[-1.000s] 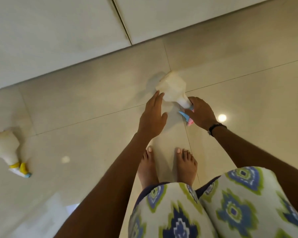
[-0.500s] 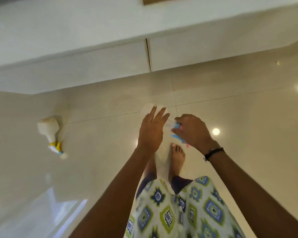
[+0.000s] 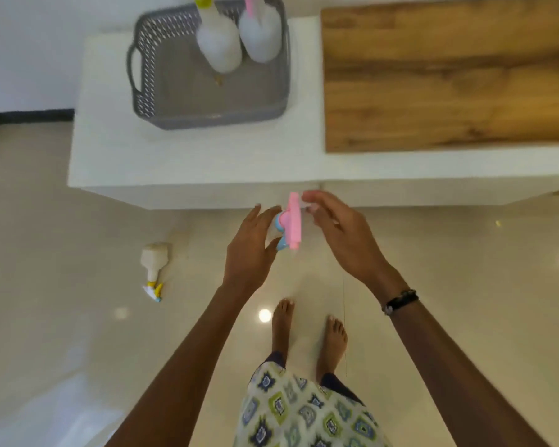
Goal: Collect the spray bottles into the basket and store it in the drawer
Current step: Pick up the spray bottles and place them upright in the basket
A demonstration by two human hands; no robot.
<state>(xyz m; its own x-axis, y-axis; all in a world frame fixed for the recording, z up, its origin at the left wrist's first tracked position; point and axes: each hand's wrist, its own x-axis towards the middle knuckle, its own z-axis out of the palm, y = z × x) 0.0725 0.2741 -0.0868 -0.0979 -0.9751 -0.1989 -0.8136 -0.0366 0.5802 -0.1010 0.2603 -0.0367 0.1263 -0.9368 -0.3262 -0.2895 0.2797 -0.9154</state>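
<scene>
I hold a white spray bottle with a pink and blue trigger head (image 3: 293, 221) in the air in front of the cabinet. My left hand (image 3: 249, 250) wraps its neck and hides the body. My right hand (image 3: 342, 237) is beside the pink head with its fingers spread, fingertips at the nozzle. A grey perforated basket (image 3: 207, 119) stands on the white cabinet top (image 3: 191, 162) and holds two upright white bottles, one with a yellow-green head (image 3: 220, 50) and one with a pink head (image 3: 260, 37). Another white bottle with a yellow head (image 3: 154, 258) lies on the floor to my left.
A wooden panel (image 3: 449, 75) covers the cabinet top to the right of the basket. The glossy beige tiled floor (image 3: 78, 317) runs under the cabinet's front edge. My bare feet (image 3: 304, 330) stand just behind my hands.
I have risen from the floor with the pink-headed bottle; the view now takes in the cabinet top and basket. The bottle passed to my left hand and my right hand loosened.
</scene>
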